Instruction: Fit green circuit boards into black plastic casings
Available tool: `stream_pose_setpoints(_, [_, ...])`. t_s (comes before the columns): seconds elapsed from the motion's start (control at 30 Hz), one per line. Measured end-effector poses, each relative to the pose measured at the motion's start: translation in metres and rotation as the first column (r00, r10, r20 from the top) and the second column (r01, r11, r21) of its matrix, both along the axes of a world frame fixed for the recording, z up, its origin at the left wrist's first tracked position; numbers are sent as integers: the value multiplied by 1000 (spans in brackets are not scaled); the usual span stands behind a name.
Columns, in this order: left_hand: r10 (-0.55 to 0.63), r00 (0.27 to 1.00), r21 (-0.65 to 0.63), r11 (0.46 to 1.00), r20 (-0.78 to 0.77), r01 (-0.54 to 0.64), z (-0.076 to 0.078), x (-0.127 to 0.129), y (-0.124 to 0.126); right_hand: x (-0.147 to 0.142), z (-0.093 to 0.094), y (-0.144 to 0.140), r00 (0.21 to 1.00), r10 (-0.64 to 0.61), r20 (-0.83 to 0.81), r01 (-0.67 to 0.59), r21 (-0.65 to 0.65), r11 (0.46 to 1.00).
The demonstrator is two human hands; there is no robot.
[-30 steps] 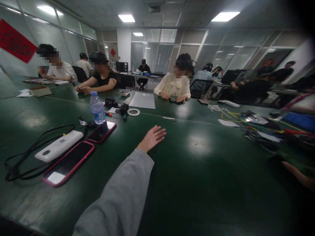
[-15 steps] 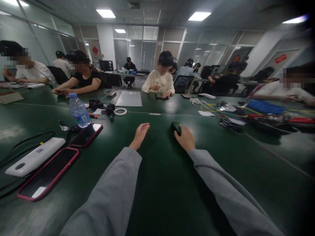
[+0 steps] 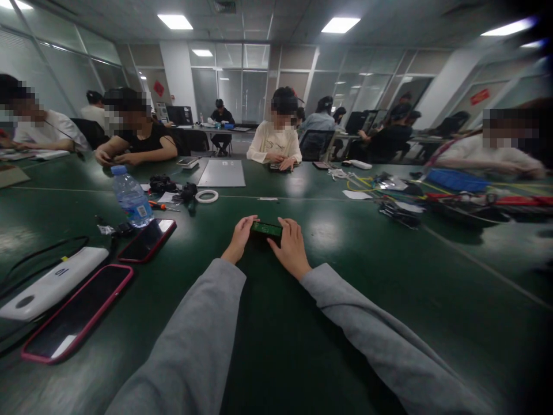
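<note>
Between my two hands, low over the green table, is a small dark rectangular object with a green, lit-looking upper face. Its exact kind is too small to make out. My left hand has its fingers around the left end, thumb side up. At the opposite end, the fingers and thumb of my right hand grip the object from the right. Both forearms wear grey sleeves.
On my left lie two red-cased phones, a white device with a black cable, and a tilted water bottle. Farther off are a tape roll, a grey laptop-like panel and tangled cables. Several people sit around.
My right hand has brought the small dark object leftward to my left hand, which now touches its left end. The view has shifted slightly.
</note>
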State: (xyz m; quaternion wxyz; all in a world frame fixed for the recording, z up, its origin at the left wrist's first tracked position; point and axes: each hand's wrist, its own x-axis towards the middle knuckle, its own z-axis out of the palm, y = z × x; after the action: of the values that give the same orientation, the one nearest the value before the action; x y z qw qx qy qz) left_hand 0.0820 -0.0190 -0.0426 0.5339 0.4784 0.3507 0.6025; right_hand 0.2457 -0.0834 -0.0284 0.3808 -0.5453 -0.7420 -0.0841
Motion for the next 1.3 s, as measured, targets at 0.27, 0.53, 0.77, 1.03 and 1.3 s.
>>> stream_pose_setpoints(0.27, [-112, 980, -29, 994, -166, 109, 12, 1, -14, 17, -13, 23, 909, -63, -413, -27, -208, 978])
stream_pose_setpoints(0.53, [-181, 906, 14, 979, -382, 202, 18, 6, -23, 9, -8, 18, 872, 111, -476, -256, -252, 933])
stream_pose_setpoints(0.77, [315, 912, 200, 942, -262, -269, 16, -4, -15, 14, -7, 21, 819, 256, -514, -425, -243, 872])
stream_pose_setpoints(1.03, [310, 898, 146, 950, -312, -277, 11, -9, -11, 25, -16, 30, 879, 133, -458, -238, -181, 954])
stream_pose_setpoints(1.3, [127, 907, 124, 989, -402, -83, 13, -7, -15, 26, -24, 38, 742, 117, -660, -340, -221, 914])
